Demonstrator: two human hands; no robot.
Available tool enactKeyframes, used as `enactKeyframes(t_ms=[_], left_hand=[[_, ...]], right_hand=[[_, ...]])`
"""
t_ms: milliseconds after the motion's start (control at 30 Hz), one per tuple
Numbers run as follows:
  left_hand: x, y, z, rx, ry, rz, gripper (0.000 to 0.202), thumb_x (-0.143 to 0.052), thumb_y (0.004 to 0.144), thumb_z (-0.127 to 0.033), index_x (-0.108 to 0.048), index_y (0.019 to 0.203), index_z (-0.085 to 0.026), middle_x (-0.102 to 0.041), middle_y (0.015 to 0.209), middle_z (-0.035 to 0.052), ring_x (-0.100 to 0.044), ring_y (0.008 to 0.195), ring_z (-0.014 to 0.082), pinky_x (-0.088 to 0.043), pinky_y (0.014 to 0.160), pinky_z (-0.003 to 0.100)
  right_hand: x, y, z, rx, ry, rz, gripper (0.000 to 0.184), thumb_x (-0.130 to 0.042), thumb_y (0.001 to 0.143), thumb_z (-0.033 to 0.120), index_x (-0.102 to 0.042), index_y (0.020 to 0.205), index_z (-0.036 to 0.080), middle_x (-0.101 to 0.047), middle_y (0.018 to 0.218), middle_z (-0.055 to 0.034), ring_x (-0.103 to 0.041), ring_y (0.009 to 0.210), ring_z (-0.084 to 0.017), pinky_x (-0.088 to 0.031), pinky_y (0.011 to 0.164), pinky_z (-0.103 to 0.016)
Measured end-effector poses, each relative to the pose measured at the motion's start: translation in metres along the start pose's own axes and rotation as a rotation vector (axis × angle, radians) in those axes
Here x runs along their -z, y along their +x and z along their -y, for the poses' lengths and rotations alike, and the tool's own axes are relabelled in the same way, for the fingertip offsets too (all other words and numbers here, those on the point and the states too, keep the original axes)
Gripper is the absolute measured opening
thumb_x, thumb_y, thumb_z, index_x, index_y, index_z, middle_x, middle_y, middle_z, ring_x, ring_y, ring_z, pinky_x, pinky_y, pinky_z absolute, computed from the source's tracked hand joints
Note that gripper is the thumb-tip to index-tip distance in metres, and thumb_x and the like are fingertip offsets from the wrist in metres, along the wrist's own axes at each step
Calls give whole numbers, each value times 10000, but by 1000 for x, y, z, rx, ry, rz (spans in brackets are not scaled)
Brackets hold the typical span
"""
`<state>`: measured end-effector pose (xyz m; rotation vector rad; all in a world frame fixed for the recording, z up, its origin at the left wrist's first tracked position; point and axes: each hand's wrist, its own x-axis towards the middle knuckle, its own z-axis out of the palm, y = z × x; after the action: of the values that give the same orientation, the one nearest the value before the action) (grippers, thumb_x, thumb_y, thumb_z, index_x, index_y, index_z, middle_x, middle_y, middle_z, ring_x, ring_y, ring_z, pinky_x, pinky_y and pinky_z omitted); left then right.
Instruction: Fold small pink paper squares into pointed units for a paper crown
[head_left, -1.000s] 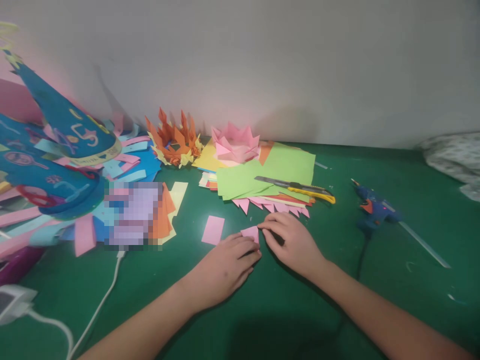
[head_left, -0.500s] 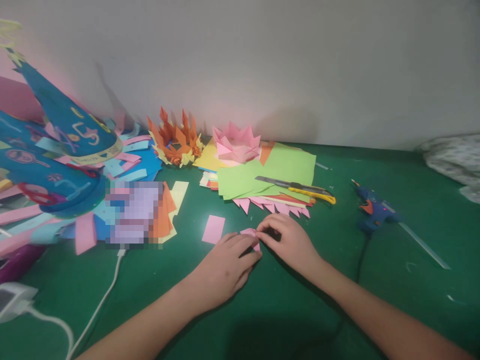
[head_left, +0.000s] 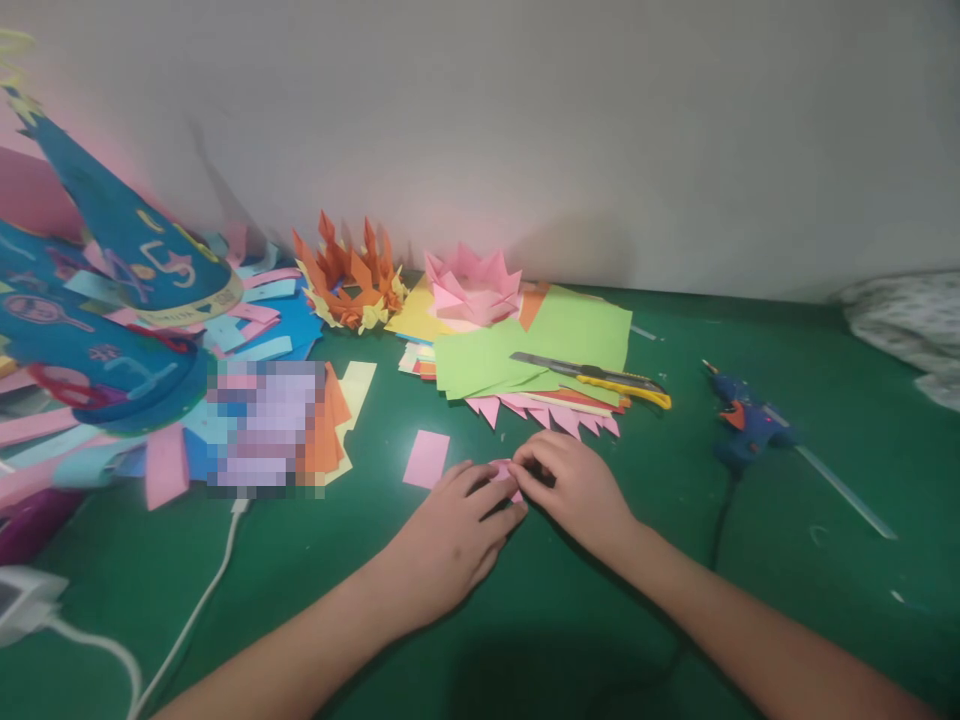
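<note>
Both my hands meet over a small pink paper piece point(head_left: 503, 471) on the green table point(head_left: 570, 620). My left hand point(head_left: 450, 535) lies on it with fingers pressed flat over its lower part. My right hand point(head_left: 574, 485) pinches its upper right edge with curled fingers. Most of the piece is hidden under the fingers. A loose pink rectangle point(head_left: 426, 459) lies flat just left of my left hand.
Behind my hands lies a stack of green and coloured sheets point(head_left: 540, 350) with a yellow utility knife point(head_left: 600, 378) on top. Orange point(head_left: 349, 280) and pink point(head_left: 472, 285) folded paper crowns stand by the wall. A blue glue gun point(head_left: 746, 420) rests at right. Blue cone hats point(head_left: 127, 250) and a white cable point(head_left: 199, 610) fill the left.
The pink piece has been folded down smaller under my fingers, and both hands have drawn slightly closer together over it.
</note>
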<state>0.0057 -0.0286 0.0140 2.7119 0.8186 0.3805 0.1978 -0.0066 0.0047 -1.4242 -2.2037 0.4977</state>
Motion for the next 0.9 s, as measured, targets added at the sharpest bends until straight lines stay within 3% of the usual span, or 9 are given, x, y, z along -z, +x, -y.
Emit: enactKeyframes(t_ms=[400,500,900], left_hand=[[0,-2,-5,75,-19,-56,324,-431,873,-118,-524,1174,-193,-483,1229,112,-477,1123,247,-461,916,414],[0,-2,-5,69,-2,-52,317,-441,876,-134,-529,1174,-196,-506,1185,103,-471,1118,252,-440,940,424],[1,-2,-3,71,-15,-45,309,-444,896,-184,-533,1189,-225,-542,1145,75,-451,1147,241,-404,973,430]], right_hand=[[2,1,-1,43,61,9,186,-510,900,274,-592,748,205,-619,761,-15,-581,735,-155,-441,639,-272],[2,0,-2,61,53,0,182,-502,905,267,-609,773,202,-628,773,-26,-586,748,-163,-451,657,-283],[-3,-5,-10,365,-120,-8,254,-399,936,189,-652,934,165,-645,857,-88,-577,788,-191,-461,703,-319]])
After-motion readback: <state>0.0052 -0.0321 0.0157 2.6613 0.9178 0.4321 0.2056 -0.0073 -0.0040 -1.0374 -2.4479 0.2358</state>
